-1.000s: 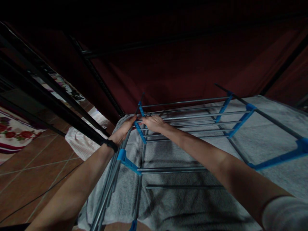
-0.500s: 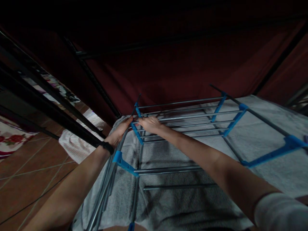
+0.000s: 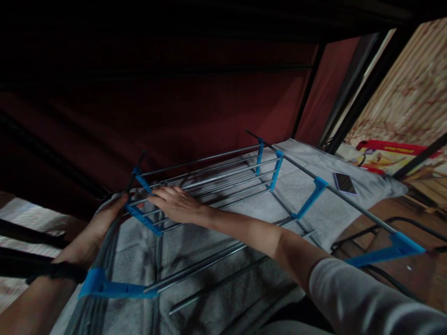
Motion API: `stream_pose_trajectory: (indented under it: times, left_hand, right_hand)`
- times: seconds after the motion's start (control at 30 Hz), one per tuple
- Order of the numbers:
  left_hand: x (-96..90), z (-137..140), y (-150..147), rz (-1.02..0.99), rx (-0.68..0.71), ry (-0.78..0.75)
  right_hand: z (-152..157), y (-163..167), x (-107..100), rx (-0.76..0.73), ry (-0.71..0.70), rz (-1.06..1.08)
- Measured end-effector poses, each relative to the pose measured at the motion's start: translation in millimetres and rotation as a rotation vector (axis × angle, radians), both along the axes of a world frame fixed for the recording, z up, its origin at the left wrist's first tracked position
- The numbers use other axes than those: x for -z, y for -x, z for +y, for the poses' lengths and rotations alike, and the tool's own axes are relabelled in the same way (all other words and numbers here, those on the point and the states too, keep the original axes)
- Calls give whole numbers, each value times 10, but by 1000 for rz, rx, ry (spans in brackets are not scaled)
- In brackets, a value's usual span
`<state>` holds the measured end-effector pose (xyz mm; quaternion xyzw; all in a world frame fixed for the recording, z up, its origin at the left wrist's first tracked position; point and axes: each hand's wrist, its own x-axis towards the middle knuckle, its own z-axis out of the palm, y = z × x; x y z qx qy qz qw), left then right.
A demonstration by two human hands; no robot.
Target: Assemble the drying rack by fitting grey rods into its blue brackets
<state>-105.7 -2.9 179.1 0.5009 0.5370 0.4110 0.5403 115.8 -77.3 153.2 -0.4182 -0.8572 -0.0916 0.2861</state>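
Note:
A rack of thin grey metal tubes and blue plastic brackets (image 3: 145, 221) lies partly put together on a grey blanket (image 3: 195, 284). My left hand (image 3: 111, 213), a dark band at its wrist, is closed around the left side tube by the far brackets. Some of its fingers are hidden behind the tube and bracket. Just to the right, my right hand (image 3: 174, 203) is closed over the end of a cross tube (image 3: 223, 174) where it meets the left bracket. Nearer me, a loose tube (image 3: 202, 293) rests on the blanket.
A dark red panel (image 3: 209, 107) with black frame bars stands behind the rack. On the right lie a phone (image 3: 345, 183) on the blanket and a red and yellow box (image 3: 387, 157) beyond. A black metal frame (image 3: 412, 223) is near the tiled floor.
The view has swung right, so the rack and both hands sit further left, and the phone and box have come into sight. Both hands stay at the same left brackets.

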Motion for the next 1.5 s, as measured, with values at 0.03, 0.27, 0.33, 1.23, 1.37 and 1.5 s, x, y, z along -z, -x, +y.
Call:
stream_pose_trajectory:
  times: [0.03, 0.27, 0.33, 1.23, 1.37, 1.5]
  left_hand:
    - [4, 0, 9, -16, 14, -18]
    - [98, 103, 84, -47, 31, -43]
    - [118, 136, 87, -47, 15, -52]
    - [-182, -223, -129, -77, -59, -3]
    - [-255, -216, -181, -49, -92, -22]
    - [-302, -157, -242, -6, -159, -31]
  right_hand:
    - [-115, -101, 73, 9, -7, 42]
    - [-945, -1319, 915, 337, 21, 546]
    - [-1152, -1764, 1139, 511, 23, 659]
    - [-883, -3587, 921, 1168, 254, 747]
    - [-785, -3664, 769, 1157, 231, 709]
    - [-675, -3669, 668, 1181, 262, 689]
